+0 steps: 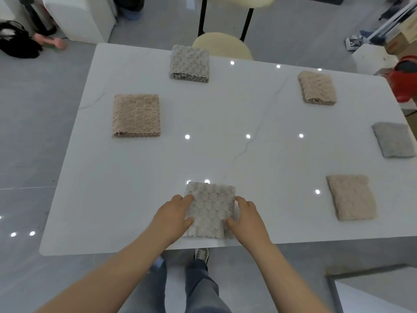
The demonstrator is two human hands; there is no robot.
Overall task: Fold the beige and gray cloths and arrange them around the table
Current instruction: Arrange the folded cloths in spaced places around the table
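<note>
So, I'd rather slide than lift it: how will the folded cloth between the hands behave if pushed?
Likely floppy: the folded cloth is soft, nubby fabric in layers, so lifted by one edge it would probably sag open. On the glossy table it should slide easily, though the layers may bunch. The left hand and right hand touch its sides.
</note>
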